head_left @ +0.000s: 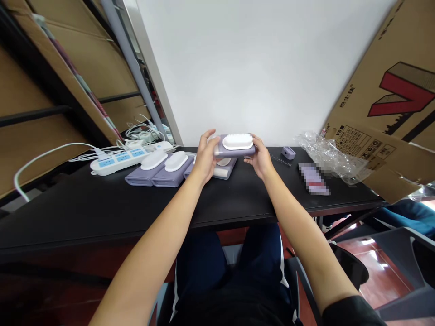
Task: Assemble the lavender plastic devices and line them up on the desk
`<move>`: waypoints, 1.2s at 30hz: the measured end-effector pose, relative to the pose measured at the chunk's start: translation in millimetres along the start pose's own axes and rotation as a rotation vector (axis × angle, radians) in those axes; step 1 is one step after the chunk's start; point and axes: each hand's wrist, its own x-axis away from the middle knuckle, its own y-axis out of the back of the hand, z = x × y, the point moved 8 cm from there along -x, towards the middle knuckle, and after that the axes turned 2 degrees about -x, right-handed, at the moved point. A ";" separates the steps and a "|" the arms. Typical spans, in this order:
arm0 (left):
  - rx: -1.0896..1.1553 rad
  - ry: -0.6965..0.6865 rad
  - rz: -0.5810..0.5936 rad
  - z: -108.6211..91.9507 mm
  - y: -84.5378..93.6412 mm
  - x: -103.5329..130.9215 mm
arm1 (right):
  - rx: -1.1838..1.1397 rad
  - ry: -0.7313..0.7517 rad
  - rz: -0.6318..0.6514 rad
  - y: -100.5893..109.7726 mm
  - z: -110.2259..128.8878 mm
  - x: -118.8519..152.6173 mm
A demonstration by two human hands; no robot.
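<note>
Between my two hands, just above the black table, is a flat purple case (234, 153) with a white oval bristle brush (238, 141) on its upper side, bristles up. My left hand (204, 158) grips its left end, while my right hand (261, 158) has fingers closed around the right end. Behind and below it lies another purple case (231, 168), partly hidden. To the left, a purple case (167, 179) and its neighbour (138, 178) lie side by side, each with a white oval piece on top. One more is mostly covered by my left arm.
A white power strip (118, 159) with tangled cables stands at the left back. On the right are a small purple block (288, 153), a dark coiled cord (281, 160), a blurred phone-like item (313, 179), clear plastic wrap (335, 156) and a large cardboard box (380, 117). A white wall borders the table's back.
</note>
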 end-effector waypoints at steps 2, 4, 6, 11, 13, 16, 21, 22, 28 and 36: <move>-0.099 0.111 0.016 10.7 -3.5 3.0 | 0.057 0.042 -0.063 6.1 1.7 -1.4; -0.152 0.162 0.038 16.1 -6.1 5.0 | 0.118 0.065 -0.089 10.4 2.9 -3.4; -0.145 0.148 0.032 15.8 -5.6 4.1 | 0.218 0.118 -0.096 17.2 7.8 -6.4; -0.067 0.092 -0.125 12.5 12.7 -5.0 | 0.742 0.282 -0.247 56.5 27.5 -14.3; -0.059 0.074 -0.185 11.7 21.1 -8.2 | 0.983 0.222 -0.309 71.3 25.5 -19.8; -0.052 0.057 -0.236 11.0 29.2 -10.7 | 1.321 0.187 -0.254 74.7 19.1 -30.2; -0.056 0.063 -0.307 12.0 37.5 -10.8 | 1.624 0.179 -0.336 102.1 25.3 -41.7; -0.056 0.062 -0.314 12.5 38.7 -11.2 | 1.646 0.164 -0.405 115.2 30.0 -41.7; -0.012 0.047 -0.260 18.6 39.1 -17.2 | 1.691 0.013 -0.593 174.5 37.8 -37.6; -0.109 0.010 -0.303 11.5 37.8 -11.2 | 1.718 -0.064 -0.445 158.5 26.0 -34.7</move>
